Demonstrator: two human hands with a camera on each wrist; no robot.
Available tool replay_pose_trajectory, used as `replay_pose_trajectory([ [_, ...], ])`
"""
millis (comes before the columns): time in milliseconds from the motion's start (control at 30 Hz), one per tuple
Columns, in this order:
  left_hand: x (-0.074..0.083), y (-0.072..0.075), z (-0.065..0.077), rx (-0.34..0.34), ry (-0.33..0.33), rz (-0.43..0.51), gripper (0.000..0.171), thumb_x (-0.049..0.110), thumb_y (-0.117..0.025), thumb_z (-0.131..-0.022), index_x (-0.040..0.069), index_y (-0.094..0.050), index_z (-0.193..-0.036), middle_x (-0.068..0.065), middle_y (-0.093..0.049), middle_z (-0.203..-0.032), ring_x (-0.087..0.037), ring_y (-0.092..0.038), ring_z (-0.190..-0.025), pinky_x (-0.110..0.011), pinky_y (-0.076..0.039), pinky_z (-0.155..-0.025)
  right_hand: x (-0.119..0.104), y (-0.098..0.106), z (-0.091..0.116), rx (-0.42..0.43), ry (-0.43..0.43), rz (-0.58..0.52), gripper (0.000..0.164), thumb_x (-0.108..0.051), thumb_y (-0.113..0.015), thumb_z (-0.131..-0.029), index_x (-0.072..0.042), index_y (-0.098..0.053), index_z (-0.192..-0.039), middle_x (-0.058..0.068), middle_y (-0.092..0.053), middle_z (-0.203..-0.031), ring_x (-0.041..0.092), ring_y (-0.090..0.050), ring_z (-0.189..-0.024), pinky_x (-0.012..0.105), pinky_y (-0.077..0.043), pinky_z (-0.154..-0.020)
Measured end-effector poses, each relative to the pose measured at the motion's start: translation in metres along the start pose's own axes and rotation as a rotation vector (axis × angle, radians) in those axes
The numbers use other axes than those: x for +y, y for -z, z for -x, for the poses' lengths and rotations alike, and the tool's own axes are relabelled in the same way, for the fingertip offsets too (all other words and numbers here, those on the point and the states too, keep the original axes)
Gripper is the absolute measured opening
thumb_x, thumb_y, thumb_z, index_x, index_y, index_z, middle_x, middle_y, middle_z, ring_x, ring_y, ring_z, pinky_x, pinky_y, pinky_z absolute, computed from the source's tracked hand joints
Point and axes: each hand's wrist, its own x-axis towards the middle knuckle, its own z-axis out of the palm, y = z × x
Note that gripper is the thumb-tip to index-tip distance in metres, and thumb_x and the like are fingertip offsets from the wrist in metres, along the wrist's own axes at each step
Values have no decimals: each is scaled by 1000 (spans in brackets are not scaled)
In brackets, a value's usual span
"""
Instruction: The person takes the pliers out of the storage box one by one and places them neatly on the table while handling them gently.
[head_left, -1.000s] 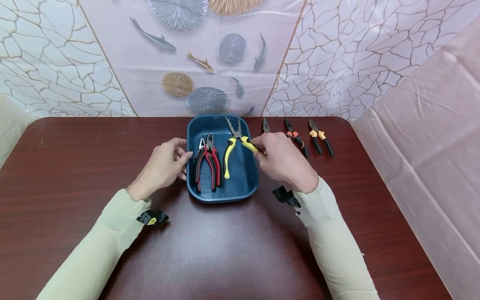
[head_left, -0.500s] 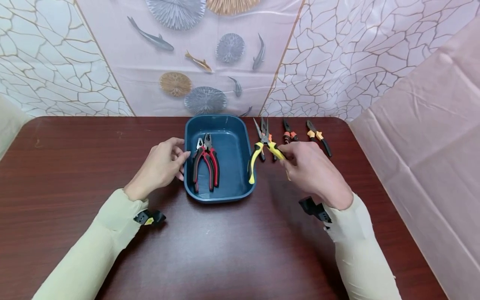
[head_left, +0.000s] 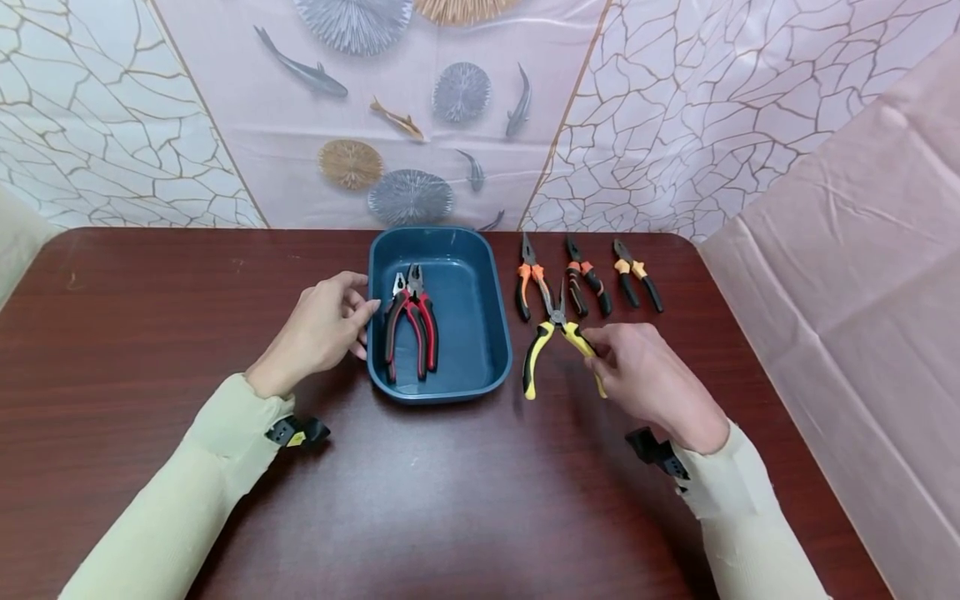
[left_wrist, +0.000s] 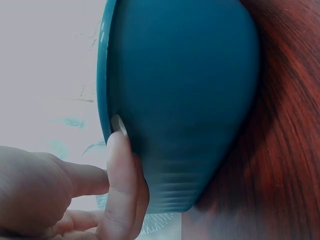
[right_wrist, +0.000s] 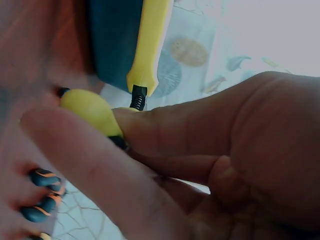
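Note:
A pair of long-nose pliers [head_left: 557,317] with yellow and black handles is held in my right hand [head_left: 648,371]. Thumb and fingers pinch its right handle, while the left handle [right_wrist: 150,42] hangs spread away. Its nose overlaps the orange-handled pliers behind in the head view. My left hand [head_left: 318,329] holds the left rim of a blue tray [head_left: 468,393], thumb at the edge and fingers against the outer wall [left_wrist: 185,90]. Two pairs of pliers with red and black handles [head_left: 429,333] lie side by side in the tray's left half.
Right of the tray, along the table's back edge, lie long-nose pliers with orange handles [head_left: 522,287], pliers with orange-red and black handles [head_left: 592,279] and pliers with light-orange and black handles [head_left: 649,287]. A patterned cloth [head_left: 300,192] rises behind the dark wooden table [head_left: 420,500].
My right hand has carried the yellow-handled pliers out over the tray's right rim, rightward and toward me. My left hand stays at the tray's left rim.

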Motion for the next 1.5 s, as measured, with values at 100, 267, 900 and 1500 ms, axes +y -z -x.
replay_pose_trajectory([
  [100, 1, 1, 0, -2, 2, 0, 49, 12, -57, -105, -3, -42, -149, -20, -64, -99, -16, -68, -55, -40, -65, -62, 3, -7, 3, -31, -18, -25, 19, 3, -61, -92, -12, -68, -82, -6, -47, -58, 6, -40, -48, 20, -34, -45],
  [267, 2, 1, 0, -4, 5, 2, 50, 12, -57, -105, -3, -41, -149, -20, -64, -99, -16, -68, -55, -40, -65, -62, 6, -17, 5, -103, -62, -56, 19, 5, -58, -93, -8, -68, -83, -2, -49, -59, 9, -40, -45, 21, -33, -41],
  [900, 2, -2, -1, -18, 10, 5, 49, 13, -56, -106, -4, -41, -149, -20, -63, -100, -16, -68, -56, -40, -65, -60, 9, -35, -1, -299, -167, -8, 18, 1, -60, -97, -8, -58, -81, 5, -50, -70, 15, -48, -56, 24, -39, -49],
  [1500, -1, 1, -1, -10, 12, 11, 48, 14, -56, -106, -3, -41, -149, -19, -63, -99, -16, -68, -56, -40, -65, -60, 8, -40, -4, -263, -166, 80, 15, -4, -72, -92, -10, -59, -91, 4, -52, -70, 15, -52, -59, 25, -40, -50],
])
